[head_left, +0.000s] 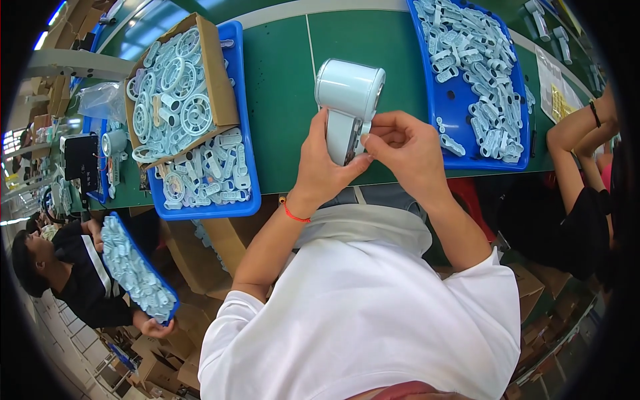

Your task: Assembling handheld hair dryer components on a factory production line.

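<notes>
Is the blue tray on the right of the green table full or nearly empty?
Nearly full: the blue tray holds a dense pile of pale blue plastic parts covering most of its floor; only the near-left corner shows bare.

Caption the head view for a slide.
Both hands, left hand and right hand, hold a pale blue handheld device over a green table.

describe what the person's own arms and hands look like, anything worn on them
Both forearms are bare, coming out of short white T-shirt sleeves. The left hand has a thin red string bracelet around the wrist. The right hand has no glove, ring or band that can be seen.
</notes>
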Demonstrator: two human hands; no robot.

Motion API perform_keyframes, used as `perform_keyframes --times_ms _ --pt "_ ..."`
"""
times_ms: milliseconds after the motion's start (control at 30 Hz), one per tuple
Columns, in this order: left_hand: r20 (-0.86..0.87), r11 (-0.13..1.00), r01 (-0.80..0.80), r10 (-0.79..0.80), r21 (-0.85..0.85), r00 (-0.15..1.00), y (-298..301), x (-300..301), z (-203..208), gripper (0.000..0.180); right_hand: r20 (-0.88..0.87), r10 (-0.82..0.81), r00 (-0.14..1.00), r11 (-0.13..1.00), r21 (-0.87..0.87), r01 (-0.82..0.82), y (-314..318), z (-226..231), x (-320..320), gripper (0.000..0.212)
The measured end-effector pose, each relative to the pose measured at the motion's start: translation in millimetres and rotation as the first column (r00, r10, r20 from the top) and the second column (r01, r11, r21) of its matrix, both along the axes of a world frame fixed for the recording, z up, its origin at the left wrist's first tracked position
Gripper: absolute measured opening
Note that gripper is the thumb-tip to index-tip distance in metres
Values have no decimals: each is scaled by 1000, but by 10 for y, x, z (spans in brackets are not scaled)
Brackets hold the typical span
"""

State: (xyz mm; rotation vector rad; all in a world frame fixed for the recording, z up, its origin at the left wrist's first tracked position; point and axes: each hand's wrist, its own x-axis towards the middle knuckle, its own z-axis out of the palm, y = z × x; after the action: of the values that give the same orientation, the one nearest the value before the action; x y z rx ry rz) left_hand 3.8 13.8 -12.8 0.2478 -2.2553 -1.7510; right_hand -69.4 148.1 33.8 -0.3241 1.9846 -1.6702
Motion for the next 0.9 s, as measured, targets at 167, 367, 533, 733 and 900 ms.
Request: perform_keyframes --times_ms 167,367,533,733,900 --pt "-1 996 -53 53 -73 999 27 5 -55 77 -56 9 998 999 40 -7 7 -31 -27 20" --pt "-7 993 -66 65 -98 998 40 6 -19 67 159 51 986 998 12 -54 20 -29 -132 19" --pt "72 996 39 -33 -75 997 -50 -16 47 57 178 160 971 987 -5 -162 -20 -68 -146 26" --pt "97 823 109 -194 557 976 -147 65 16 68 -3 313 950 942 -129 -311 -111 -149 -192 62" --pt "-27 971 214 -218 -110 976 -135 109 -39 87 24 141 990 955 -266 -130 -252 -228 39 58"
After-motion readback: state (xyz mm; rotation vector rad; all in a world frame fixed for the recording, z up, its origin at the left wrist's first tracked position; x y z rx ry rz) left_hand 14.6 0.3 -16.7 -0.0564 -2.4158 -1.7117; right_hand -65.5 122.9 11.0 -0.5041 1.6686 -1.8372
